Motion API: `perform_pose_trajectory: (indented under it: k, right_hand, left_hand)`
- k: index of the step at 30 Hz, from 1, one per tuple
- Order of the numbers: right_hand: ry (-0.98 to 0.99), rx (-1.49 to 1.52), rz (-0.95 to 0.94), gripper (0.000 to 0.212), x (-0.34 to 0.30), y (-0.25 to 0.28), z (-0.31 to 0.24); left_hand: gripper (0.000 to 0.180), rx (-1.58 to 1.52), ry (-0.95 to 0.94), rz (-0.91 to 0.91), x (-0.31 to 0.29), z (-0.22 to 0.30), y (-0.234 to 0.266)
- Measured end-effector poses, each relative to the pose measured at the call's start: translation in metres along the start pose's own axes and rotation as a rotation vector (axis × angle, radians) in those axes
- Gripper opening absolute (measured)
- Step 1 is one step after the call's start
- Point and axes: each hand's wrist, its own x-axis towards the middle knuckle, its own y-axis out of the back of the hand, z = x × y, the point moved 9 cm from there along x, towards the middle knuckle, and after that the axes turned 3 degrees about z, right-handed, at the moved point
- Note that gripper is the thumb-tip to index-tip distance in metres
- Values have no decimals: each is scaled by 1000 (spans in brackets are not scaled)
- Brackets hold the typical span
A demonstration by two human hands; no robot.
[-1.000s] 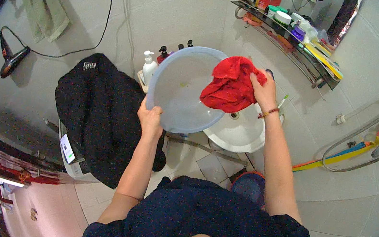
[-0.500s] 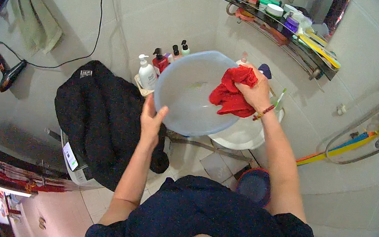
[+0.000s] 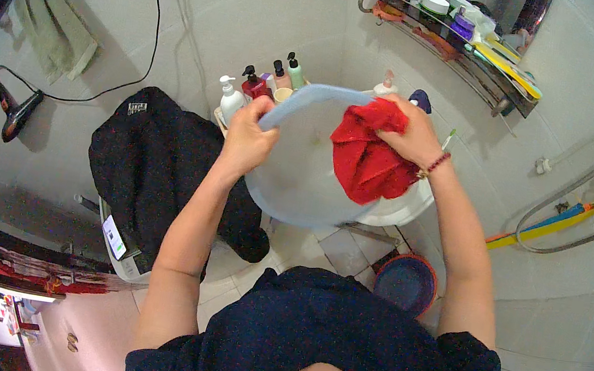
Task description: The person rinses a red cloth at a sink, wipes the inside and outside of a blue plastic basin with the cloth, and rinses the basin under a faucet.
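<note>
basin (image 3: 291,173), pale blue, round, central, tilted so that its interior shows; clock positions below are read around it. left hand (image 3: 249,137): at ten o'clock, closed on the basin rim, thumb toward the interior. right hand (image 3: 414,135): at two o'clock, fingers clenched on a bunched red cloth (image 3: 369,158), beaded band at the wrist. red cloth: at three o'clock, hanging crumpled over the basin's side in this view; whether it touches the rim cannot be told. sink (image 3: 406,207), white: at four o'clock, partly hidden by cloth and basin; contact with the basin cannot be told. pump bottles (image 3: 294,73), several colours: a row at eleven o'clock, just beyond the rim and left hand. black garment (image 3: 156,158): at nine o'clock, near the basin, left forearm passing across its edge. phone (image 3: 113,237): at eight o'clock, beside the garment. shelf (image 3: 442,43), dark, laden with jars: at one o'clock, on the wall, well apart from the right hand. tub (image 3: 405,286), red-rimmed: at five o'clock, on the floor. open room: tiled floor (image 3: 344,253) visible at six o'clock, between basin and dark shirt (image 3: 331,319).
</note>
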Motion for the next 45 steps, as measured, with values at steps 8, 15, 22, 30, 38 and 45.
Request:
perform_pose_trajectory:
  k: [8,15,22,30,38,45]
  right_hand:
    - [-141,-267,204,43,-34,-2,25]
    - [313,-531,53,45,20,-38,-74]
    - [215,-403,43,42,42,-26,-66]
    - [-459,412,322,33,-60,-69,100]
    - [-51,-264,220,29,-34,-8,9]
    - [216,-370,-111,19,-13,-40,-55]
  left_hand:
    - [12,-25,85,21,-20,-17,-13]
    - [23,74,48,-69,-24,-17,-35]
    - [15,-228,154,238,-46,-22,9]
    - [13,-262,177,439,-67,-33,29]
    - [73,121,151,115,-75,-59,14]
    - [29,431,-228,-325,-15,13,-77]
